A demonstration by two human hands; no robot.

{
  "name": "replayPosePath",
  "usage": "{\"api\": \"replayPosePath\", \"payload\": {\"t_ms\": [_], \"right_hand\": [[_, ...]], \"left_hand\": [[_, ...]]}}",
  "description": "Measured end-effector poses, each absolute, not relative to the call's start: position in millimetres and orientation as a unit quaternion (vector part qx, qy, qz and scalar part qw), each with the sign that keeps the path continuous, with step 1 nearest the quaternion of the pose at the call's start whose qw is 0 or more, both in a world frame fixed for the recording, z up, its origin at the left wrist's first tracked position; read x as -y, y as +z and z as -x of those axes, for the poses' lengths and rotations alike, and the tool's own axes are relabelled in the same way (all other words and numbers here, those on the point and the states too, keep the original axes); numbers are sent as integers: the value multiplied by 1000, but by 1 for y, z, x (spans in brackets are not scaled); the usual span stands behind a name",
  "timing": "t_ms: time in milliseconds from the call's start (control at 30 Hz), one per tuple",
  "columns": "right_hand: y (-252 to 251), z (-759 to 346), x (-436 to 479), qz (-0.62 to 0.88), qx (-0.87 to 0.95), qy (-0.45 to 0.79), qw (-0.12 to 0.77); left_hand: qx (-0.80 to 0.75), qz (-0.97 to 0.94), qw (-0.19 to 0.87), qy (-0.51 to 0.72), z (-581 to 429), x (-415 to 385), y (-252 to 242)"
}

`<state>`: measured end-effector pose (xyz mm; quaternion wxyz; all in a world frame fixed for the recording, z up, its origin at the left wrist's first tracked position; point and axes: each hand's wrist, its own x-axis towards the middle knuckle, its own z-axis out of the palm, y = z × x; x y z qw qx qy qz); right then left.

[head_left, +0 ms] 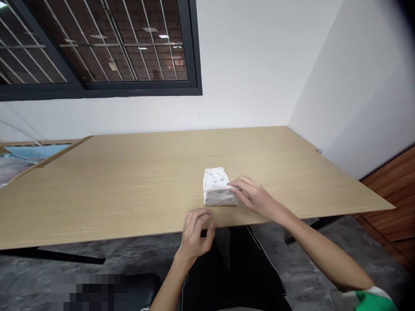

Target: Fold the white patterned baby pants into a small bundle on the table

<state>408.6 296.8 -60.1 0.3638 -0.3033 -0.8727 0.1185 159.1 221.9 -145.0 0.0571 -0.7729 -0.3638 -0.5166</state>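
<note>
A white soft pack (218, 185) with a small flower print, which looks like a tissue pack, lies near the front edge of the wooden table. My right hand (256, 196) reaches in from the right. Its thumb and index fingertips come together at the pack's upper right edge, seeming to pinch it, while the other fingers rest along the right side. At the table's front edge, just left of and nearer to me than the pack, is my left hand (196, 233). Its fingers are loosely bent, with the thumb apart, and nothing is in it.
The light wood table (106, 198) runs across the view up to a white wall (253, 65). A dark-framed barred window (129, 88) is at upper left. Below me are a black chair (142, 291) and the grey floor. A brown wooden panel (395, 203) stands at right.
</note>
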Motion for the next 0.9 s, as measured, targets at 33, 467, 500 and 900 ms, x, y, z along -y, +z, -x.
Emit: {"api": "replayPosePath", "payload": {"t_ms": [33, 467, 500, 900], "right_hand": [[-61, -406, -311, 313, 867, 114, 370], [-149, -362, -471, 427, 840, 131, 309], [-155, -362, -475, 437, 842, 127, 290], [-140, -344, -398, 235, 946, 90, 203]], "left_hand": [[387, 788, 43, -477, -162, -226, -149], [545, 803, 85, -225, -193, -252, -196], [549, 801, 89, -220, -194, -252, -197], [562, 789, 124, -216, -199, -250, -204]]}}
